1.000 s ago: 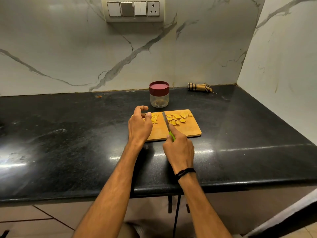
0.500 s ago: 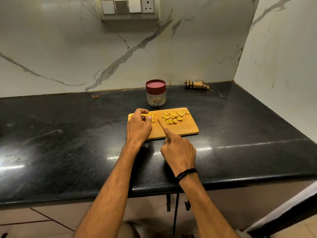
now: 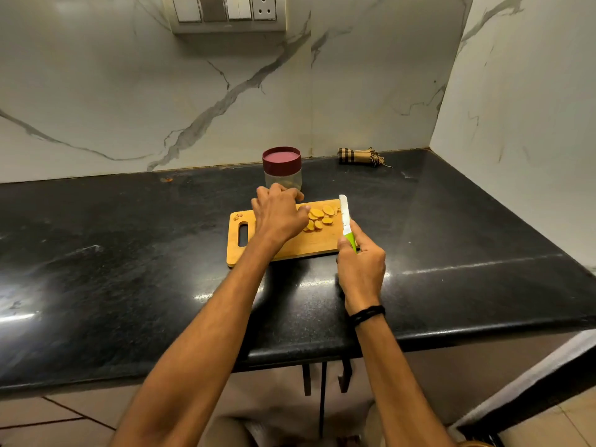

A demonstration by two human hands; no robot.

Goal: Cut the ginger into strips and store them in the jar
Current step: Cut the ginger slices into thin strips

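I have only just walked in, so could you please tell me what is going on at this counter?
A person is working on ginger at a wooden cutting board on the black counter. Their right grip holds a green-handled knife, its blade pointing away along the board's right edge. Their left grip reaches over the ginger slices; whether it pinches one is hidden. The jar stands behind the board with its lid on.
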